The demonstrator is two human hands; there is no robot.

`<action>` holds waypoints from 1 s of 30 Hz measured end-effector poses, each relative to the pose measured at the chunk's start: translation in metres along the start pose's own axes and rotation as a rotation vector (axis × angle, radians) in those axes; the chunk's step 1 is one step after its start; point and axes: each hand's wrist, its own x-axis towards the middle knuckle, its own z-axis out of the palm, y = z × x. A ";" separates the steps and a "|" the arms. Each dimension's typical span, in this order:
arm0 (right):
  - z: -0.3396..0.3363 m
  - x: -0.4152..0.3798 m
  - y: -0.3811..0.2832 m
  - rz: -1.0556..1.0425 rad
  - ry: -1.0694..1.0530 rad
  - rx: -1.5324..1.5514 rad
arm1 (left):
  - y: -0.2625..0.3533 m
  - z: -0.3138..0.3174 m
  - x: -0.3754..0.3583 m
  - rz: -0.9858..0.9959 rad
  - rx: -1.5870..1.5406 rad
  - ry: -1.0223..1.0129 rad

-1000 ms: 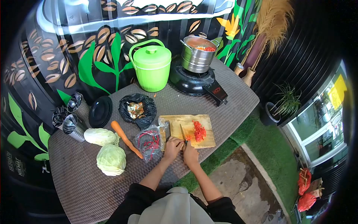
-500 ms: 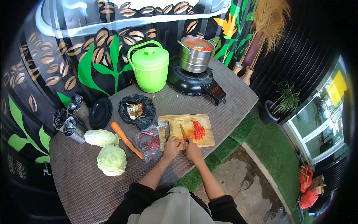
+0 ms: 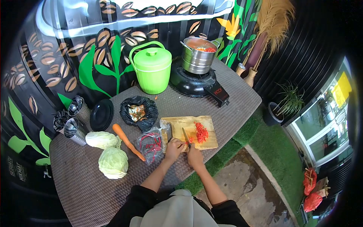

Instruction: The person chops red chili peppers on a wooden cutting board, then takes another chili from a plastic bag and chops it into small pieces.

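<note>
My right hand (image 3: pixel 195 156) is closed around the handle of a knife (image 3: pixel 185 135), whose blade points away from me over the wooden cutting board (image 3: pixel 176 123). Just left of the blade, my left hand (image 3: pixel 175 149) pinches a small piece, probably red chili, mostly hidden by the fingers. Chopped red pieces (image 3: pixel 201 132) lie heaped on the board's right half, with a few bits near the knife. A second, dark blade (image 3: pixel 169 131) rests along the board's left side. Beside it is a clear plastic bag (image 3: pixel 150 144) with red chilies inside.
A carrot (image 3: pixel 126 140), a cabbage (image 3: pixel 113 162) and a longer pale cabbage (image 3: pixel 101 140) lie left. Behind are a black bag (image 3: pixel 133 120) of scraps, a green bucket (image 3: pixel 152 72) and a steel pot (image 3: pixel 198 58) on a black stove (image 3: pixel 193 85). Utensil holders (image 3: pixel 75 131) stand far left.
The knife blade has shifted slightly, and my right hand has moved a little with it. My left hand stays in nearly the same place.
</note>
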 end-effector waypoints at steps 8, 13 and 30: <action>-0.003 0.015 0.014 -0.048 -0.008 -0.013 | 0.006 -0.004 0.001 -0.009 0.009 -0.026; -0.008 -0.001 0.000 0.001 0.020 -0.042 | 0.003 -0.001 0.001 0.014 0.025 -0.006; -0.001 0.017 0.006 0.031 0.021 0.097 | 0.002 -0.001 0.002 0.008 0.021 -0.013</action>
